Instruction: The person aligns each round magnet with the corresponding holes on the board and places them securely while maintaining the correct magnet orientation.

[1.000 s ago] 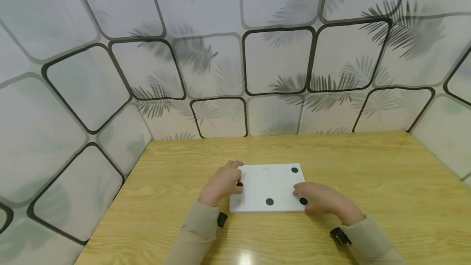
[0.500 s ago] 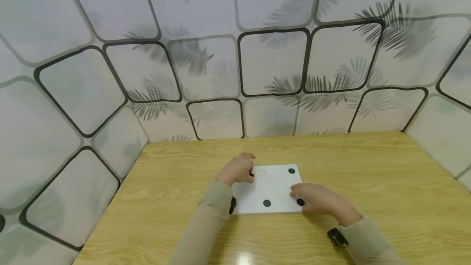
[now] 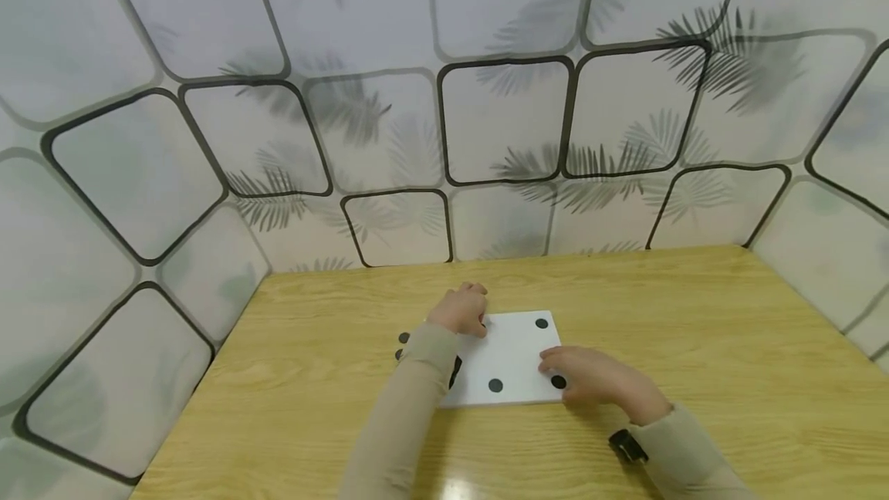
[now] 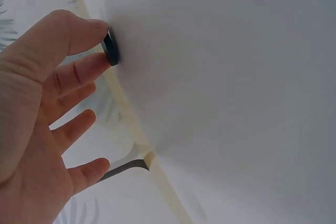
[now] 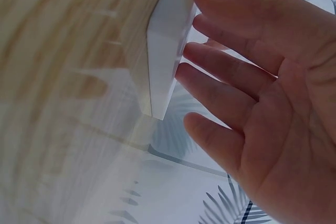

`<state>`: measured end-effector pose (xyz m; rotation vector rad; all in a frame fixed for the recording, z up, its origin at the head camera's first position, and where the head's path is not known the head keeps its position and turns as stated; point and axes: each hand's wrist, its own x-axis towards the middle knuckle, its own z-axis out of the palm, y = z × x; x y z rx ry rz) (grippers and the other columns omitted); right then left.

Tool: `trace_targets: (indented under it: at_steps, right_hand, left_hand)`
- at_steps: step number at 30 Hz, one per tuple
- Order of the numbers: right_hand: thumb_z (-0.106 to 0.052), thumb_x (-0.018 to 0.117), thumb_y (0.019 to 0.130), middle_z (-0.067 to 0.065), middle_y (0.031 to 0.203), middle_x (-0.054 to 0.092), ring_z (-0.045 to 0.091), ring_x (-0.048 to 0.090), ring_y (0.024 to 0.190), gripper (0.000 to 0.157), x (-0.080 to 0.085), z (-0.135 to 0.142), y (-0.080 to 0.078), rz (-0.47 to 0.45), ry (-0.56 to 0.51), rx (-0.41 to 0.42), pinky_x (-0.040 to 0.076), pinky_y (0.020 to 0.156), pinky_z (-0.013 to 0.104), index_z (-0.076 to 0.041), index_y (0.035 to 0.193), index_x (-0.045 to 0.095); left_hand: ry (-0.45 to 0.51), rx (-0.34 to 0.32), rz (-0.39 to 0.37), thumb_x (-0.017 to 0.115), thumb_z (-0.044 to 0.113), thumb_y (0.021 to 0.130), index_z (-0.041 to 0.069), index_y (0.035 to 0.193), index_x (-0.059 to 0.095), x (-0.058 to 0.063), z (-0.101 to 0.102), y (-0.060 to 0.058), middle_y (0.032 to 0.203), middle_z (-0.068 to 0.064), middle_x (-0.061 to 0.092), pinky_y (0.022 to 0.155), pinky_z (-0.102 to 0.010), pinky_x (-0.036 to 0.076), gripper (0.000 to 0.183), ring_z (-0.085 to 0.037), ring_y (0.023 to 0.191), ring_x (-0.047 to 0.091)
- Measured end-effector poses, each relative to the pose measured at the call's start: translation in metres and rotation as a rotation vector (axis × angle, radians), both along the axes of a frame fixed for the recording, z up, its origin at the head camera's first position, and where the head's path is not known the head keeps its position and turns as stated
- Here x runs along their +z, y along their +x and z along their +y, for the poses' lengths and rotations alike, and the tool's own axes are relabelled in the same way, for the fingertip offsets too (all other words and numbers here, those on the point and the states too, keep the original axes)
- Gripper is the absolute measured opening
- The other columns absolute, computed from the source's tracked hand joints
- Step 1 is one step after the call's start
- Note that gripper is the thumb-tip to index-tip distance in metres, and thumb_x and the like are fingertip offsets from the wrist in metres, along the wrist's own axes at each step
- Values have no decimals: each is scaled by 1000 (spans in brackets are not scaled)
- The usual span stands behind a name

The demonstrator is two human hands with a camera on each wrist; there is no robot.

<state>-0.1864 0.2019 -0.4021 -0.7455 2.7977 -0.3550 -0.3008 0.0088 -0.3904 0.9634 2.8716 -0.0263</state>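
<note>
A white rectangular board [image 3: 514, 349] lies on the table. In the head view my left hand [image 3: 461, 309] is over its far left part. Thumb and index finger pinch a black round disc [image 4: 111, 49] on edge, right at the board's white surface in the left wrist view; the other fingers are spread. My right hand [image 3: 590, 376] rests at the board's right edge. Its fingertips [image 5: 185, 72] touch the board's side, fingers extended. More black discs lie on the board: one at the far right corner [image 3: 542, 323], another near the front edge [image 3: 495, 385], and a third beside my right fingers [image 3: 559, 382].
Two loose black discs [image 3: 402, 346] lie on the wooden table [image 3: 333, 407] left of the board, partly behind my left sleeve [image 3: 424, 365]. A patterned wall [image 3: 500, 222] rises directly behind the table's far edge, with side walls left and right.
My left hand has carried the pinched disc rightward and away from me, from the board's left edge over its surface. Two discs on the table came into view. My right hand stayed at the board.
</note>
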Motion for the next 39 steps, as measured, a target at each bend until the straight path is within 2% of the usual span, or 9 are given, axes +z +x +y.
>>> trace_targets:
  at_steps: [8, 21, 31, 39]
  right_hand:
    - [-6, 59, 60, 6, 111, 43, 22, 38, 102, 39, 1, -2, 0, -2, 19, -22, 29, 84, 35, -7, 99, 54]
    - [-6, 59, 60, 5, 111, 43, 21, 38, 102, 40, -2, -3, 2, -3, 14, -34, 29, 84, 35, -9, 100, 54]
    - [-5, 58, 59, 6, 111, 44, 22, 37, 102, 41, -4, -4, 4, 2, 4, -33, 28, 84, 35, -7, 100, 54]
    - [-5, 58, 61, 6, 112, 43, 22, 36, 103, 41, -4, -5, 5, -3, 10, -44, 27, 85, 35, -7, 101, 54]
  left_hand:
    - [-14, -15, 20, 57, 27, 69, 16, 53, 49, -3, 5, -1, 116, 0, 36, 83, -44, 26, 21, -20, 109, 24]
    - [-13, -11, 24, 58, 25, 69, 17, 54, 49, -5, 7, 1, 115, 0, 37, 80, -43, 29, 19, -20, 107, 26]
    - [-19, 6, -19, 60, 25, 69, 17, 58, 50, -2, 7, 6, 111, 1, 40, 82, -44, 27, 17, -19, 102, 31]
    - [-16, 24, 15, 63, 30, 65, 17, 56, 49, -7, 9, 3, 95, 1, 44, 77, -41, 32, 20, -17, 89, 36]
